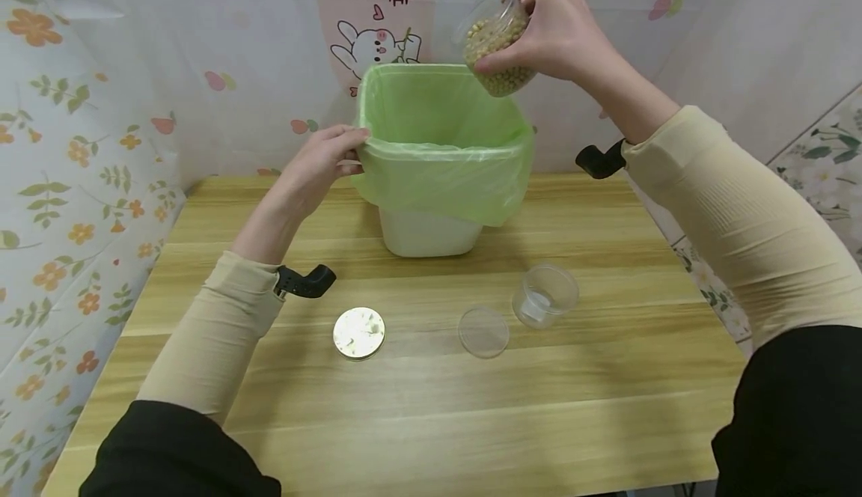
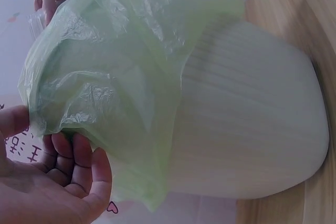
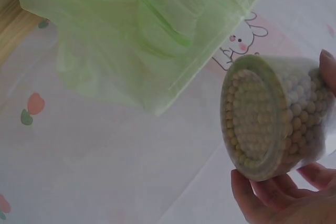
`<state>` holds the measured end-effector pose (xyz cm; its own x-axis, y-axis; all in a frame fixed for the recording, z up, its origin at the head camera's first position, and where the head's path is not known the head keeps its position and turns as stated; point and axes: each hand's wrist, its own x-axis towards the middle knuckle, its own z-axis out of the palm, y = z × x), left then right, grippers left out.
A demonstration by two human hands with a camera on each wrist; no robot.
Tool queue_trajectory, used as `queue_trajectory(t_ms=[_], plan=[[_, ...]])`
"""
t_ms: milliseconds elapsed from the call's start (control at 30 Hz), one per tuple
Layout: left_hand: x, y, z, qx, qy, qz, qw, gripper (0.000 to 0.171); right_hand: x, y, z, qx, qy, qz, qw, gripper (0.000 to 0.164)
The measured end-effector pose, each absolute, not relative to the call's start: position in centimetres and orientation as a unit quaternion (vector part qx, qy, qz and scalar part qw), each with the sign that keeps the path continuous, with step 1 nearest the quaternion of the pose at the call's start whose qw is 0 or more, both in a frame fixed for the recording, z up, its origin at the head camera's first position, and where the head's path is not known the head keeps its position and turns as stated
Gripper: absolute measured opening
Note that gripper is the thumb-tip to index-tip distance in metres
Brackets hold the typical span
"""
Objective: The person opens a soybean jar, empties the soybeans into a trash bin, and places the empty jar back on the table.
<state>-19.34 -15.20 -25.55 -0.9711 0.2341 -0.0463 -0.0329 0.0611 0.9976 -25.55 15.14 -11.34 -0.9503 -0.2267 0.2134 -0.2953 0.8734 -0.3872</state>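
My right hand [image 1: 559,29] grips a clear plastic jar of soybeans [image 1: 498,48], tilted with its mouth toward the upper left, above the right rear of the bin. In the right wrist view, the jar's round base [image 3: 252,121] faces the camera, with beans showing through it. A white trash bin [image 1: 431,233] stands on the table, lined with a light green trash bag [image 1: 444,179] folded over its rim. At the bin's left corner, my left hand [image 1: 330,156] holds the bag's edge. Its thumb and curled fingers [image 2: 81,163] meet at the plastic in the left wrist view.
On the wooden table [image 1: 417,422] in front of the bin lie a shiny round lid [image 1: 359,332] and a clear disc lid [image 1: 483,332]. A clear plastic cup [image 1: 545,296] stands to their right. Behind the bin hangs a printed cloth [image 1: 256,25].
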Motion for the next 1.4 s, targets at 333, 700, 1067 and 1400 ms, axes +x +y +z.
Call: queue_trajectory(t_ms=[333,700,1067,1400], plan=[[-19.7,-14.6,-25.9,0.066,0.711,0.692,0.101,0.023,-25.8,14.3,-11.1,0.144,-0.975,0.154,0.068,0.103],[-19.7,-14.7,-25.8,0.062,0.710,0.694,0.102,0.023,-25.9,13.7,-11.2,0.170,-0.976,0.126,0.057,0.100],[-19.5,-15.2,-25.8,0.069,0.712,0.692,0.096,0.026,-25.6,13.1,-11.1,0.183,-0.977,0.098,0.054,0.101],[-19.4,-15.7,-25.8,0.078,0.703,0.700,0.096,0.021,-25.7,12.2,-10.8,0.183,-0.979,0.078,0.046,0.103]])
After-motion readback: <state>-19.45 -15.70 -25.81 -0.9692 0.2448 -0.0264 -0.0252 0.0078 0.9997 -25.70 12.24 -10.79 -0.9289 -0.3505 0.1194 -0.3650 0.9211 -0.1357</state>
